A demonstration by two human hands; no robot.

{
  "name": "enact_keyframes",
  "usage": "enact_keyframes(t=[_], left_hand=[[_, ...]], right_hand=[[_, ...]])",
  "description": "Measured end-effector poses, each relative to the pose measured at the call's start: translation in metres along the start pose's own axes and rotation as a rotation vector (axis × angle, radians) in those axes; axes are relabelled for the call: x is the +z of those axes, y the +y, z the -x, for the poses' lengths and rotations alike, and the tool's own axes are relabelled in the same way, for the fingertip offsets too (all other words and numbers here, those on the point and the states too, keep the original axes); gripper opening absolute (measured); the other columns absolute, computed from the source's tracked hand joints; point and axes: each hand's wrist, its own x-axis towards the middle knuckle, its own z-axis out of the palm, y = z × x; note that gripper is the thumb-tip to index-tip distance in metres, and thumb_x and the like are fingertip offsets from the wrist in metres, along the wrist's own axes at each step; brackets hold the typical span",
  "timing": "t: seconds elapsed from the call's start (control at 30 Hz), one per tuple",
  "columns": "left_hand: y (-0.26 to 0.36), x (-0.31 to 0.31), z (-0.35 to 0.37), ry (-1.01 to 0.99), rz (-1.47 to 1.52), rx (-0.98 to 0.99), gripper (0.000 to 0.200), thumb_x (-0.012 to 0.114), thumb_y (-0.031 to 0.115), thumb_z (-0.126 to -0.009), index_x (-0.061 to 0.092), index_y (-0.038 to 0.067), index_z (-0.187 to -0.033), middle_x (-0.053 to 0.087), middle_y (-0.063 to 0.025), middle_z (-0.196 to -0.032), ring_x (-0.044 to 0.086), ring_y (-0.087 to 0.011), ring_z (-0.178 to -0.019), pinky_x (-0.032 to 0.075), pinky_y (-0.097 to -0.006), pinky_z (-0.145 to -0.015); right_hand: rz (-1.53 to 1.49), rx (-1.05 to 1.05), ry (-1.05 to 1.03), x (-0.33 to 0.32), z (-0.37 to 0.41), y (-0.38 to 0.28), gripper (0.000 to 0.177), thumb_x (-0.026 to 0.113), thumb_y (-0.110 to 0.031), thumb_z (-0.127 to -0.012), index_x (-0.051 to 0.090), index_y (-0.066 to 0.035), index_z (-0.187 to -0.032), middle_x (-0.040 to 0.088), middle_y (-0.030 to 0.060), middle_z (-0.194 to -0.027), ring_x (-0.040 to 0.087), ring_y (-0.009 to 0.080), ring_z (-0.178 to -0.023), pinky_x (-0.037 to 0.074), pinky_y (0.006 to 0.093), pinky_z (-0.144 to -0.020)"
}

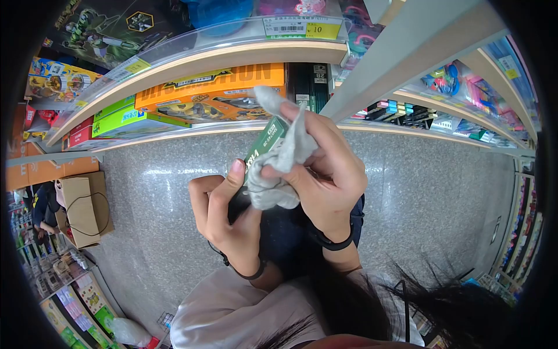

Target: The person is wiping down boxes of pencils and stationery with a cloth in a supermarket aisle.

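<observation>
A small green box (264, 141) with white lettering is held up in front of my body, tilted. My left hand (228, 212) grips its lower end, the thumb lying along the side. In my right hand (331, 174) is a crumpled pale grey cloth (282, 174), pressed against the box's right side and lower part. One end of the cloth sticks up past the fingers. Part of the box is hidden behind the cloth, and my left fingers' tips are partly out of sight.
Shelves (226, 49) of boxed toys run ahead, including an orange box (212, 87). A grey upright post (401, 55) stands close on the right. An open cardboard carton (81, 209) sits on the speckled floor (157, 221) at left, near another person (43, 206).
</observation>
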Motion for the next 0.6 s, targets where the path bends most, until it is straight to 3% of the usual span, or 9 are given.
enact_keyframes(t=[0.07, 0.17, 0.3, 0.33, 0.4, 0.5, 0.53, 0.57, 0.6], left_hand=[[0.0, -0.002, -0.001, -0.023, -0.018, 0.016, 0.058, 0.075, -0.005, -0.046, 0.065, 0.009, -0.101, 0.045, -0.006, -0.074, 0.048, -0.0193, -0.065, 0.039, -0.0288, -0.056], [0.001, -0.006, -0.001, -0.094, -0.017, 0.007, 0.059, 0.075, -0.005, -0.047, 0.064, 0.009, -0.103, 0.049, -0.0072, -0.077, 0.051, -0.0205, -0.067, 0.041, -0.0291, -0.057], [0.003, 0.004, 0.0, -0.177, 0.191, -0.089, 0.058, 0.077, -0.003, -0.053, 0.059, 0.007, -0.108, 0.061, -0.0116, -0.094, 0.061, -0.0259, -0.077, 0.048, -0.0309, -0.064], [0.002, 0.001, 0.002, -0.245, 0.108, -0.091, 0.058, 0.077, -0.001, -0.058, 0.055, 0.005, -0.112, 0.062, -0.0112, -0.105, 0.063, -0.0276, -0.083, 0.05, -0.0329, -0.07], [0.003, -0.001, 0.0, -0.294, 0.118, -0.092, 0.057, 0.075, -0.001, -0.06, 0.055, 0.006, -0.113, 0.062, -0.0111, -0.102, 0.063, -0.028, -0.082, 0.05, -0.0333, -0.069], [0.005, -0.003, -0.003, -0.379, 0.126, -0.099, 0.056, 0.071, -0.001, -0.064, 0.054, 0.008, -0.116, 0.06, -0.0118, -0.096, 0.061, -0.029, -0.079, 0.049, -0.0341, -0.067], [0.006, -0.003, -0.003, -0.417, 0.123, -0.103, 0.054, 0.069, -0.002, -0.067, 0.054, 0.009, -0.118, 0.059, -0.0125, -0.093, 0.06, -0.0296, -0.078, 0.048, -0.0345, -0.066], [0.007, -0.002, -0.004, -0.418, 0.127, -0.103, 0.054, 0.069, -0.002, -0.067, 0.054, 0.009, -0.118, 0.059, -0.0125, -0.093, 0.06, -0.0296, -0.078, 0.048, -0.0345, -0.066], [0.009, -0.001, -0.005, -0.417, 0.106, -0.101, 0.054, 0.066, -0.003, -0.067, 0.055, 0.01, -0.118, 0.056, -0.0127, -0.091, 0.058, -0.0296, -0.076, 0.047, -0.0349, -0.065]], right_hand=[[0.001, 0.005, 0.062, 0.001, -0.002, -0.001, 0.038, 0.069, 0.005, -0.069, 0.059, 0.007, -0.106, 0.062, 0.0164, -0.103, 0.063, 0.0194, -0.084, 0.05, 0.0263, -0.07], [0.11, -0.092, 0.096, -0.003, -0.005, 0.002, 0.025, 0.066, 0.005, -0.073, 0.061, 0.008, -0.098, 0.065, 0.0148, -0.094, 0.063, 0.0174, -0.076, 0.049, 0.0242, -0.064], [0.095, -0.116, 0.133, -0.001, -0.006, 0.001, 0.016, 0.062, 0.003, -0.079, 0.062, 0.007, -0.095, 0.065, 0.0136, -0.09, 0.062, 0.0152, -0.077, 0.048, 0.024, -0.066], [0.096, -0.117, 0.135, -0.003, -0.003, -0.001, 0.016, 0.062, 0.003, -0.079, 0.062, 0.007, -0.095, 0.065, 0.0136, -0.09, 0.062, 0.0152, -0.077, 0.048, 0.024, -0.066], [0.011, 0.071, 0.238, -0.007, 0.004, -0.006, 0.03, 0.049, -0.016, -0.092, 0.055, 0.008, -0.109, 0.063, 0.0139, -0.1, 0.062, 0.0166, -0.089, 0.049, 0.0269, -0.078], [-0.19, 0.041, 0.468, -0.013, -0.003, -0.009, 0.038, 0.039, -0.026, -0.096, 0.049, 0.006, -0.114, 0.059, 0.0155, -0.108, 0.063, 0.0212, -0.089, 0.05, 0.0309, -0.08], [0.08, 0.062, 0.448, -0.018, -0.001, -0.008, 0.044, 0.037, -0.031, -0.096, 0.045, 0.007, -0.117, 0.053, 0.0197, -0.118, 0.062, 0.0254, -0.093, 0.051, 0.0351, -0.083], [0.083, 0.061, 0.449, -0.021, 0.0, -0.011, 0.044, 0.037, -0.031, -0.096, 0.045, 0.007, -0.117, 0.053, 0.0197, -0.118, 0.062, 0.0254, -0.093, 0.051, 0.0351, -0.083], [-0.152, 0.015, 0.331, -0.024, 0.0, -0.014, 0.046, 0.04, -0.032, -0.095, 0.045, 0.008, -0.117, 0.052, 0.0216, -0.119, 0.06, 0.027, -0.096, 0.05, 0.0361, -0.083]])
